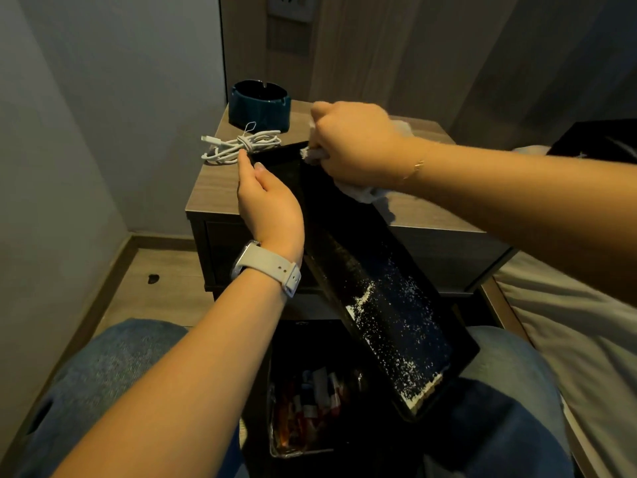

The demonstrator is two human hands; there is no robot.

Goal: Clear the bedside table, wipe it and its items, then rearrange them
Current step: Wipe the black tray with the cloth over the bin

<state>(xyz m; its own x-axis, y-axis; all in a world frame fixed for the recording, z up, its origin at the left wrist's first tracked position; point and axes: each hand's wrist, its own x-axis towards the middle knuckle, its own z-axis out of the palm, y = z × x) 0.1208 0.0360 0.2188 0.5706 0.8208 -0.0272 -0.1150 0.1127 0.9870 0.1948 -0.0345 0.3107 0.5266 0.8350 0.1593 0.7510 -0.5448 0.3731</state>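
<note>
A white cloth (315, 154) was gripped in the curled right hand (355, 143) and pressed on the upper end of a black tray (379, 291), whose left edge was held by the left hand (265, 201), fingers wrapped round it. The tray was tilted at frame centre from the bedside table (213, 188) down over a bin (306, 401), with what appeared to be white crumbs gathered at its low end. At upper left, a coiled white cable (238, 146) and a dark ashtray (261, 105) were left on the table.

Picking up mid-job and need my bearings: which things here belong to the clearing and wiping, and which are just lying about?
In the job:
- black tray, tilted, white crumbs at its low end
- white cloth in right hand
- left hand holding the tray's edge
- bin below
- bedside table
- ashtray
- cable

Lying about:
- wall socket
- bed
</note>
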